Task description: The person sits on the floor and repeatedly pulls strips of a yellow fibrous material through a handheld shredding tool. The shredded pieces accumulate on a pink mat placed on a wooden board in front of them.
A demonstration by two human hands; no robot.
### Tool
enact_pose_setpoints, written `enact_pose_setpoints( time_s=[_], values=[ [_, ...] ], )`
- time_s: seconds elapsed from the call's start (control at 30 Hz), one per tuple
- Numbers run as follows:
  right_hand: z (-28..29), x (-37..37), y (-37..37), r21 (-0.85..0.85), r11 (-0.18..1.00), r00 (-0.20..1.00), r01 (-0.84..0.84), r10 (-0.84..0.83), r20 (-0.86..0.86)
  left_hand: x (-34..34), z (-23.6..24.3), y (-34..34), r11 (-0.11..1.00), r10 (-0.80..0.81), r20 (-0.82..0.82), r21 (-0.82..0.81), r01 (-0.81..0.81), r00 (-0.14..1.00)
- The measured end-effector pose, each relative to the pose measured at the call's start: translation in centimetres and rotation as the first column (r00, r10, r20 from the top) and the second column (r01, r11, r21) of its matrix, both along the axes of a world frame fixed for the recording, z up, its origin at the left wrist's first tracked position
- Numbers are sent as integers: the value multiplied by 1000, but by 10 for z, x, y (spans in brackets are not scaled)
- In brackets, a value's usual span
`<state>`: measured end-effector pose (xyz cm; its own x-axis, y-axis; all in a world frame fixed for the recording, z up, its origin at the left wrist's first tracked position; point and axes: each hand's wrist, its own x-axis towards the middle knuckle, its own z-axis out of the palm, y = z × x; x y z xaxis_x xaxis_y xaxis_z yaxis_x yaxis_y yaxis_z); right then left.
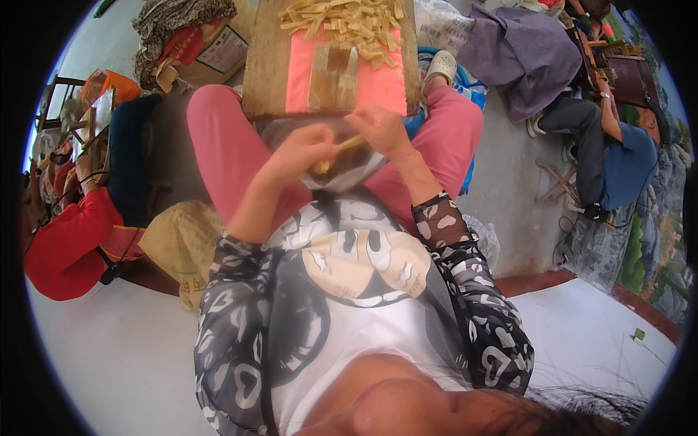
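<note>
My left hand (307, 151) and my right hand (379, 131) are close together above my lap, fingers closed. Between them stretches a short, pale yellow strip (350, 143), gripped at either end; its material I cannot make out. Just beneath lies a clear plastic bag (358, 166) across my lap, with yellowish-brown pieces in it. Beyond my hands, a wooden board (263, 73) carries a bright pink cloth (382, 93). On the cloth rests a flat, translucent brownish slab (333, 78). A pile of pale yellow strips (352, 25) covers the board's far end.
A cardboard box (218, 57) stands left of the board, and a yellowish sack (185, 243) lies near my left elbow. Grey-purple cloth (520, 58) drapes at the far right. Seated people in red (69, 247) and blue (627, 171) work on either side.
</note>
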<state>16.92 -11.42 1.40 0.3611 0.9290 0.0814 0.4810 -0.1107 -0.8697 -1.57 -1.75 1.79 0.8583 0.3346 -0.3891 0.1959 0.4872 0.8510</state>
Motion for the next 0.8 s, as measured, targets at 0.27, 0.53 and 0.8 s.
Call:
enact_pose_setpoints(
  time_s=[0.27, 0.53, 0.8],
  values=[
    [-3, 26, 17, 83, 996, 997, 32, -38, 69, 30, 18, 47, 58, 136, 105, 992, -113, 985],
    [-29, 28, 29, -11, 996, 921, 94, -83, 380, 42, -14, 57, -55, 169, -81, 994, 91, 982],
    [9, 6, 6, -146, 988, 716, -60, -60, -695, 23, 28, 3, 115, 157, 250, 956, -269, 955]
  ],
)
